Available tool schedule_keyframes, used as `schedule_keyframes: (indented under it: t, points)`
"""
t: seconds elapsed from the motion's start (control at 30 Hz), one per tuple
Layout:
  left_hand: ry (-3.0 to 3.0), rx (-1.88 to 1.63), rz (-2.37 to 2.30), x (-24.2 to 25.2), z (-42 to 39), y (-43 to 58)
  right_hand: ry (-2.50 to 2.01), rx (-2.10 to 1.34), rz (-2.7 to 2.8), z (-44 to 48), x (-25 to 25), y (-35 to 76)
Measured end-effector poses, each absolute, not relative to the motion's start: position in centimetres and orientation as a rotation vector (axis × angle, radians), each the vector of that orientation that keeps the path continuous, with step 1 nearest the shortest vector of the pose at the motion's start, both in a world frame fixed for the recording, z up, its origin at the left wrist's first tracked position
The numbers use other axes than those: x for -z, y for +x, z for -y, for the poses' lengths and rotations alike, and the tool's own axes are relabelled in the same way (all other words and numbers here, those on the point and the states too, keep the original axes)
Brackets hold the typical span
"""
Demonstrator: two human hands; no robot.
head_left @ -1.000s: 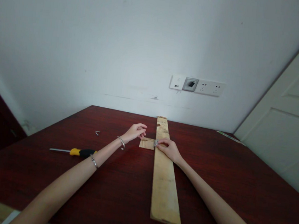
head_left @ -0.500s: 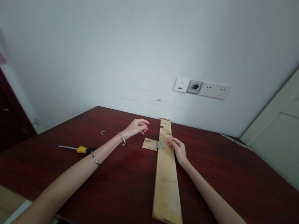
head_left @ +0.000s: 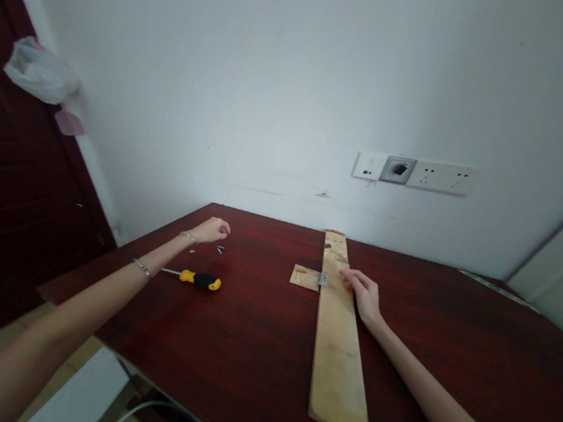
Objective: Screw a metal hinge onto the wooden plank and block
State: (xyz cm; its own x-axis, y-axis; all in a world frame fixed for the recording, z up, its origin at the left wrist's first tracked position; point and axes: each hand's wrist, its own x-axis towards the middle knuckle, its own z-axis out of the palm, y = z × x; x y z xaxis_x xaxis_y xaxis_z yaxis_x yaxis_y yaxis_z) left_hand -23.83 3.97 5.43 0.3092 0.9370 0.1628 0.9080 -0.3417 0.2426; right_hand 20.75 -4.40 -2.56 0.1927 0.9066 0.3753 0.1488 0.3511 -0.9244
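Observation:
My left hand [head_left: 213, 229] is over the left part of the table, its fingers curled; whatever they hold, if anything, is hidden. Just below and right of it lie a few small screws [head_left: 220, 249]. A screwdriver [head_left: 201, 280] with a yellow and black handle rests on the table nearer to me, its shaft partly behind my left wrist. My right hand [head_left: 364, 295] grips the right edge of a long wooden board [head_left: 342, 351], fingertips on its top face. A small metal hinge [head_left: 323, 279] bridges the board's left edge and a short wooden piece [head_left: 305, 277].
The dark red table [head_left: 247, 342] meets a white wall with a row of sockets [head_left: 416, 173]. A flat strip [head_left: 497, 289] lies at the back right. Below the front left edge are a white box [head_left: 84, 392] and a cable [head_left: 137, 411]. A plastic bag [head_left: 42, 72] hangs by the door.
My left hand has moved left, away from the hinge to near the screws, and its fingers are more curled. My right hand stays at the board. The view has turned left.

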Motion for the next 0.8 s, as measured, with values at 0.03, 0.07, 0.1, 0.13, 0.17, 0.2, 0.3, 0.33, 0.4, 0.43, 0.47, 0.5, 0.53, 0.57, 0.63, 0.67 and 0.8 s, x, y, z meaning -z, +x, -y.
schedule_keyframes:
  t: [0.03,0.07,0.1,0.13,0.17,0.2,0.3,0.33,0.4,0.43,0.47,0.5,0.53,0.57,0.63,0.67,0.8]
  points:
    - [2.476,-0.305,-1.773,-5.0,-4.1,-24.8,-1.104,-0.720,1.285,4.4,2.6,20.7]
    - [2.476,-0.243,-1.796,-4.7,-4.1,-25.6,-1.106,-0.718,1.292,4.4,2.6,20.7]
    - [2.479,-0.201,-1.809,-4.4,-4.1,-26.3,-1.108,-0.715,1.300,4.4,2.6,20.7]
    - [2.482,-0.173,-1.818,-4.1,-4.0,-26.7,-1.109,-0.711,1.308,4.4,2.6,20.7]
    - [2.495,-0.151,-1.828,-3.8,-3.9,-27.0,-1.111,-0.706,1.314,4.4,2.5,20.7]
    - [2.523,-0.118,-1.838,-3.6,-3.8,-27.2,-1.114,-0.700,1.319,4.4,2.5,20.7]
    - [2.631,0.004,-1.852,-2.9,-3.8,-27.2,-1.118,-0.690,1.323,4.5,2.5,20.7]
    - [2.656,0.030,-1.851,-2.7,-3.8,-27.2,-1.119,-0.687,1.322,4.5,2.5,20.7]
    - [2.682,0.042,-1.844,-2.3,-4.0,-27.0,-1.119,-0.682,1.319,4.6,2.4,20.6]
    - [2.692,0.041,-1.837,-2.1,-4.1,-27.0,-1.118,-0.681,1.318,4.6,2.4,20.6]
    - [2.702,0.042,-1.826,-2.0,-4.2,-26.9,-1.117,-0.682,1.317,4.5,2.4,20.6]
    - [2.714,0.046,-1.813,-1.9,-4.2,-26.8,-1.115,-0.684,1.318,4.5,2.4,20.6]
    - [2.725,0.054,-1.801,-1.9,-4.3,-26.8,-1.113,-0.687,1.319,4.5,2.5,20.7]
    - [2.736,0.066,-1.792,-1.9,-4.3,-26.7,-1.110,-0.690,1.322,4.4,2.5,20.7]
    - [2.764,0.093,-1.778,-1.9,-4.3,-26.6,-1.107,-0.685,1.328,4.2,2.7,20.8]
    - [2.782,0.105,-1.774,-1.9,-4.3,-26.5,-1.106,-0.678,1.332,4.1,2.8,20.8]
    - [2.840,0.123,-1.775,-1.9,-4.1,-26.0,-1.111,-0.668,1.343,3.9,3.1,20.9]
